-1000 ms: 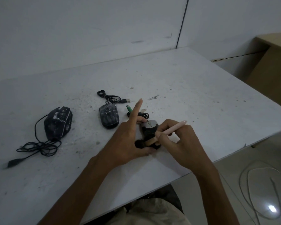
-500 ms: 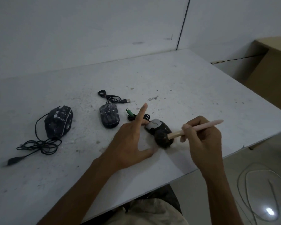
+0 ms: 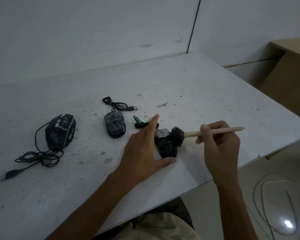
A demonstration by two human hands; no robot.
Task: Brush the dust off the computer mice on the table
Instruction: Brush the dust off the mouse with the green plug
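Observation:
Three dusty black mice lie on the white table [image 3: 206, 94]. A small mouse with a silver front [image 3: 164, 144] sits near the front edge, steadied by my left hand [image 3: 144, 149]: thumb at its rear, fingers along its left side, index finger raised. My right hand [image 3: 218, 142] grips a brush [image 3: 178, 135] by its pink handle; the dark bristle head rests on the mouse's upper right side. An oval mouse [image 3: 115, 126] lies left of it, and a large angular mouse [image 3: 60, 130] farther left.
Coiled cables lie by each mouse: a black bundle [image 3: 40, 156] at the left, a USB lead [image 3: 116, 104] behind the oval mouse, a green plug [image 3: 137, 119] by my fingers. Dust specks cover the table. A brown cabinet [image 3: 287, 80] stands right; a pale cable loops [image 3: 275, 196] on the floor.
My right hand has drawn out to the right and lifted the brush head from the mouse's rear up to its front right side. The mouse has turned slightly under my left hand.

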